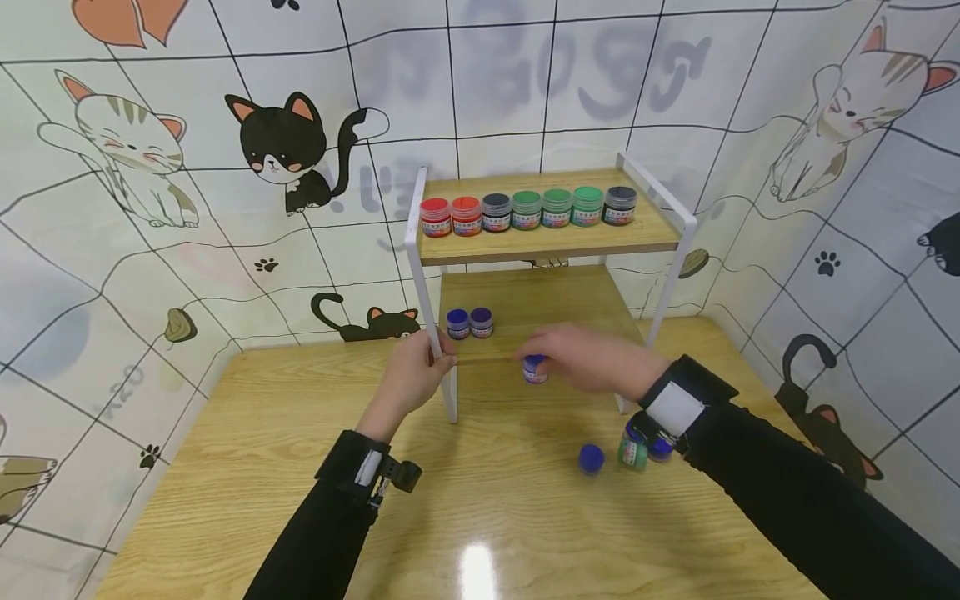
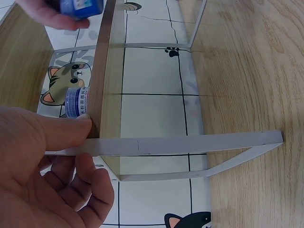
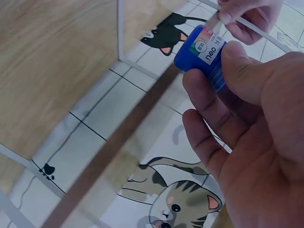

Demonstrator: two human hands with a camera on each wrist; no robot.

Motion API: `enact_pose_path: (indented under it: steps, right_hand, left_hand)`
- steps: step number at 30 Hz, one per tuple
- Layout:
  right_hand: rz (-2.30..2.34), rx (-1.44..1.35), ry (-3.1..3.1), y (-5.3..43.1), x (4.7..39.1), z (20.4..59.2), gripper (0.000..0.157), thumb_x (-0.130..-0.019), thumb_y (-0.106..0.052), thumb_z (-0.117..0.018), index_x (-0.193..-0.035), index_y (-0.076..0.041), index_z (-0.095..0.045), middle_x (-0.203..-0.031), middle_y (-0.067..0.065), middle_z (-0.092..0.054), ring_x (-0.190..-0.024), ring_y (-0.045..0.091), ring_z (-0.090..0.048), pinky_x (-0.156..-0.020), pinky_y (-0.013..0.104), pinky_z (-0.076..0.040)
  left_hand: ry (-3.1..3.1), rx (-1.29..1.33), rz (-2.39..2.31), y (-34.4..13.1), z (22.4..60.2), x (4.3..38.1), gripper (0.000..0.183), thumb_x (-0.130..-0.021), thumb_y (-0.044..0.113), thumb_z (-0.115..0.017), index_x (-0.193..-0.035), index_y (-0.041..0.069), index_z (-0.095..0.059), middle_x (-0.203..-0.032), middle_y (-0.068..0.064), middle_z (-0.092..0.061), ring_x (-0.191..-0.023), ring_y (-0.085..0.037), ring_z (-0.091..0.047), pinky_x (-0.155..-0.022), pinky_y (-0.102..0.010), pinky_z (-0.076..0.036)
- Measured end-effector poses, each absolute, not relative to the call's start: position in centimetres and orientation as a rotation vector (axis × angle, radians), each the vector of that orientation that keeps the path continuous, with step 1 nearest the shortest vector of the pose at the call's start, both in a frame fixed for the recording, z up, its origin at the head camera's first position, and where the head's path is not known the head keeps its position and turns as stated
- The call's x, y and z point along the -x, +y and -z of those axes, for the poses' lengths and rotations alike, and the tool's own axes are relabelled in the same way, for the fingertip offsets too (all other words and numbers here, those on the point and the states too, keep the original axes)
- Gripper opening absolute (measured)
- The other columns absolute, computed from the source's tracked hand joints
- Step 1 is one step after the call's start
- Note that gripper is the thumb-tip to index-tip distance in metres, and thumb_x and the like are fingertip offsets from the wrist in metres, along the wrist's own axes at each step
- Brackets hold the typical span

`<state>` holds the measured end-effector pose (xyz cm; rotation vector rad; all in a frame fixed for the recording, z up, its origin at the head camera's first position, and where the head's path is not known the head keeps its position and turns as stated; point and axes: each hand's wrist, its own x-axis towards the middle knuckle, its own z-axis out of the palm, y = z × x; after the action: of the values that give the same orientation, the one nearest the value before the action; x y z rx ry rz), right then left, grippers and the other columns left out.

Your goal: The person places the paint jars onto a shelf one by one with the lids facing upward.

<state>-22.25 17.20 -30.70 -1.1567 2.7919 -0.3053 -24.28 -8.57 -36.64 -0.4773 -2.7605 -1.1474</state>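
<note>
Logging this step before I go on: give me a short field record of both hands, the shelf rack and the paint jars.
left hand: grips the front left post of the shelf rack
right hand: holds a blue paint jar at the lower shelf's front edge
lower shelf: two blue-lidded jars at its left
top shelf: row of seven jars, red, dark and green lids
table: loose jars near the right wrist
</note>
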Motion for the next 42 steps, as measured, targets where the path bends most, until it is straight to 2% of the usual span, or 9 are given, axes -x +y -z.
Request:
enact_pose_path:
  steps: [9, 21, 35, 42]
  right_hand:
    - [0.282, 1.162, 2.843, 16.3, 23.6, 29.2, 0.034, -0.092, -0.006, -0.064, -0.125, -0.008, -0.063, -0.117, 0.009, -0.066, -0.11, 0.025, -0.064, -0.096, 0.04, -0.051]
    - [0.233, 1.007, 2.903, 15.6, 25.7, 28.8, 0.038, -0.094, -0.011, -0.062, -0.132, -0.007, -0.059, -0.129, 0.012, -0.063, -0.118, 0.027, -0.061, -0.102, 0.042, -0.048]
    - [0.212, 0.966, 2.951, 14.5, 27.9, 29.8, 0.037, -0.095, -0.014, -0.062, -0.131, -0.005, -0.058, -0.118, 0.012, -0.065, -0.11, 0.027, -0.062, -0.097, 0.04, -0.05]
    - [0.21, 0.943, 2.934, 14.2, 28.5, 30.3, 0.037, -0.094, -0.012, -0.062, -0.131, -0.007, -0.057, -0.121, 0.012, -0.064, -0.114, 0.027, -0.06, -0.099, 0.041, -0.049]
  left_hand:
    - [-2.764, 0.471, 1.163, -8.6, 36.5, 24.2, 0.006, -0.091, 0.012, -0.068, -0.092, 0.008, -0.064, -0.076, -0.006, -0.059, -0.064, -0.017, -0.047, -0.057, -0.029, -0.039]
    - [-2.749, 0.478, 1.17, -8.6, 36.8, 24.3, 0.005, -0.09, 0.011, -0.068, -0.09, 0.008, -0.064, -0.073, -0.006, -0.056, -0.062, -0.017, -0.045, -0.055, -0.028, -0.038]
    - [-2.742, 0.484, 1.178, -8.6, 36.7, 24.3, 0.005, -0.09, 0.01, -0.068, -0.089, 0.007, -0.064, -0.07, -0.005, -0.054, -0.06, -0.016, -0.045, -0.054, -0.028, -0.038]
    - [-2.736, 0.486, 1.19, -8.8, 36.8, 24.5, 0.004, -0.09, 0.009, -0.067, -0.088, 0.008, -0.064, -0.07, -0.005, -0.055, -0.059, -0.016, -0.045, -0.053, -0.028, -0.039]
